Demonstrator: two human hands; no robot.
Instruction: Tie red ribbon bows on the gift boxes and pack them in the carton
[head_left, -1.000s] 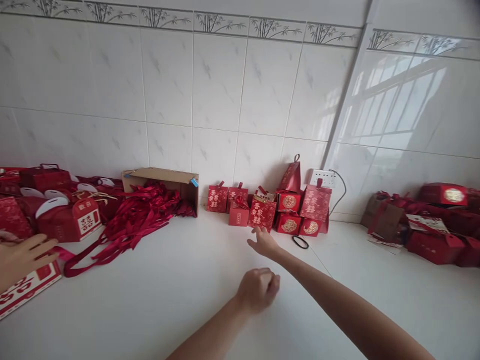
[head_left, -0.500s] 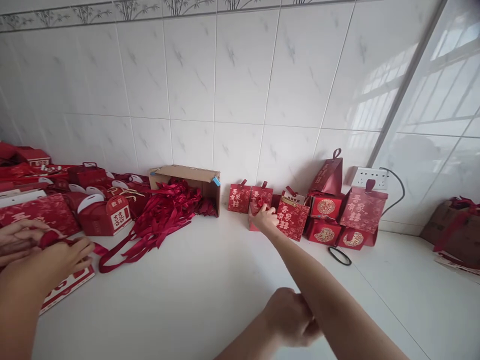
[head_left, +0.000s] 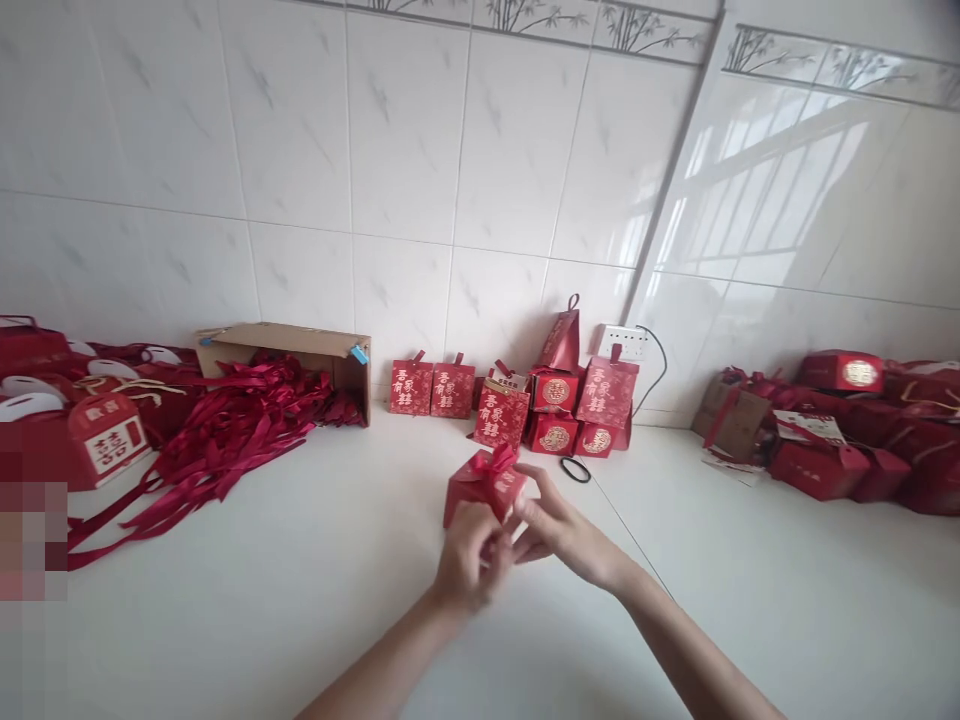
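Observation:
A small red gift box with a red ribbon bow [head_left: 484,483] is held above the white surface [head_left: 315,600] in the middle of the view. My left hand [head_left: 469,560] grips it from below and behind, fingers curled. My right hand [head_left: 559,525] pinches its right side, fingers bent around the corner. Behind it, against the tiled wall, stands a row of red boxes with gold characters [head_left: 499,418] and a small stack of more red boxes [head_left: 574,405].
A brown cardboard box [head_left: 289,350] lies on its side at the left with red ribbons [head_left: 217,440] spilling out. More red boxes [head_left: 105,440] crowd the far left and far right [head_left: 832,450]. A black hair band [head_left: 575,469] lies near a wall socket [head_left: 622,342].
My right hand took the small bowed box from the row by the wall and drew it back toward me. My left hand rose to grip it too. The other person's hands at left are gone.

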